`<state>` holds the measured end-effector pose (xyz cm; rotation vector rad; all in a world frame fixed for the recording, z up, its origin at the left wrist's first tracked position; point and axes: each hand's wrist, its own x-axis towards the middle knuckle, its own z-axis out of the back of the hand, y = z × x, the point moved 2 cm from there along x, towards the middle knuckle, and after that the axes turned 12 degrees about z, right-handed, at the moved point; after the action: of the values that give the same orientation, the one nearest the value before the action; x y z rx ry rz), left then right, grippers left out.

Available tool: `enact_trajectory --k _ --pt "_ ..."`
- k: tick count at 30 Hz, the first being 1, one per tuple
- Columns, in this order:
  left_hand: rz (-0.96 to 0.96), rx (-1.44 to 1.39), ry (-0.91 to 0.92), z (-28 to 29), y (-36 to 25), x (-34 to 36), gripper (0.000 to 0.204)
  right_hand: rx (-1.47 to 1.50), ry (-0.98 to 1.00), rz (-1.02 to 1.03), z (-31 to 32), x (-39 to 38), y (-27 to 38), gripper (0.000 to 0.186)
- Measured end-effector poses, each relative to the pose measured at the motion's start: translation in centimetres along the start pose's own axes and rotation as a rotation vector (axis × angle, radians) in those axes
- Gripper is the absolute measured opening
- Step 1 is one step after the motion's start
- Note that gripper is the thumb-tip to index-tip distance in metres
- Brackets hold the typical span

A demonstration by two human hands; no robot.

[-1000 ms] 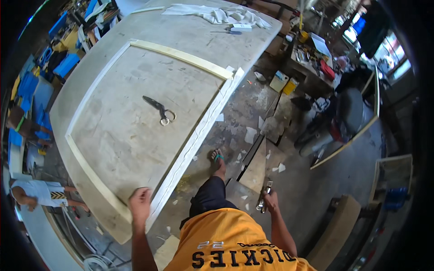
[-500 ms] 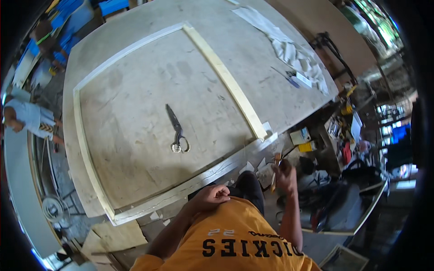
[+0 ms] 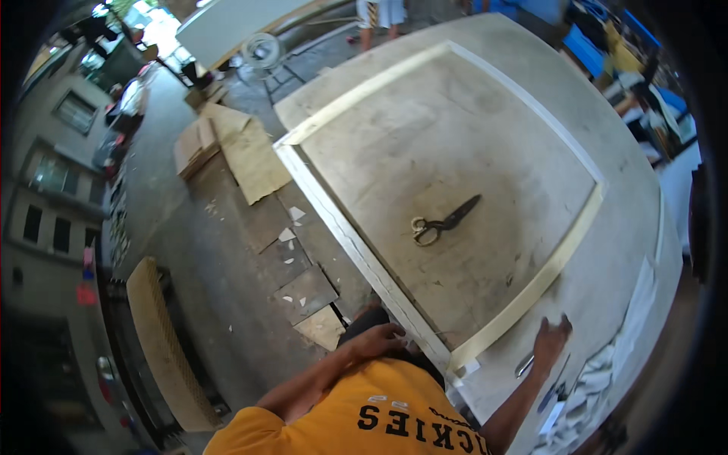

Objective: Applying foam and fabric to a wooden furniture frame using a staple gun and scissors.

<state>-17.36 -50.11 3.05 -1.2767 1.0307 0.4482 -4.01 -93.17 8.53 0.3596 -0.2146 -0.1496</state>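
Note:
My left hand [image 3: 375, 340] is at the front of my orange shirt beside the frame's near strip, fingers loosely bent and apart, holding nothing visible. My right hand [image 3: 553, 337] hangs over the pale table [image 3: 633, 227] near the frame's lower right corner, fingers apart; a silver tool [image 3: 524, 365] shows beside its wrist. The rectangular frame of pale strips [image 3: 561, 258] lies on the table, black scissors [image 3: 447, 221] inside it. A slim dark-blue tool [image 3: 549, 398] and crumpled white cloth [image 3: 599, 379] are at the lower right.
A padded board [image 3: 163, 341] stands at lower left. Cardboard sheets [image 3: 243, 152] and scraps lie on the floor left of the table. Another person's legs [image 3: 379, 26] show beyond the table, near a spoked wheel [image 3: 262, 49]. Blue and yellow materials [image 3: 584, 49] are piled at upper right.
The view has swung round, putting the white cloth at lower right. My right hand has moved over the table and the silver tool it gripped now shows beside its wrist, apparently let go.

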Motion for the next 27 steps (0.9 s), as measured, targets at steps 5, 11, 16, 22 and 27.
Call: enact_trajectory --k 5,11,16,22,27 --pt "0.139 -0.620 0.042 -6.6 0.0 1.9 0.047 0.361 0.487 0.635 -11.4 5.2 16.3 0.050" --pt "-0.070 -0.842 -0.230 -9.9 -0.6 2.1 0.039 0.249 0.462 0.745 -17.8 5.6 29.3 0.045" --pt "-0.090 -0.866 -0.409 -5.0 1.9 -1.8 0.031 0.044 0.546 0.751 -20.0 6.1 27.9 0.041" --pt "-0.193 -0.944 -0.525 2.0 9.3 0.1 0.039 0.126 0.302 0.880 -19.4 5.8 24.9 0.036" --pt "-0.275 -0.976 -0.779 0.5 11.1 -3.8 0.033 -0.081 0.458 0.547 -18.3 4.5 25.2 0.042"
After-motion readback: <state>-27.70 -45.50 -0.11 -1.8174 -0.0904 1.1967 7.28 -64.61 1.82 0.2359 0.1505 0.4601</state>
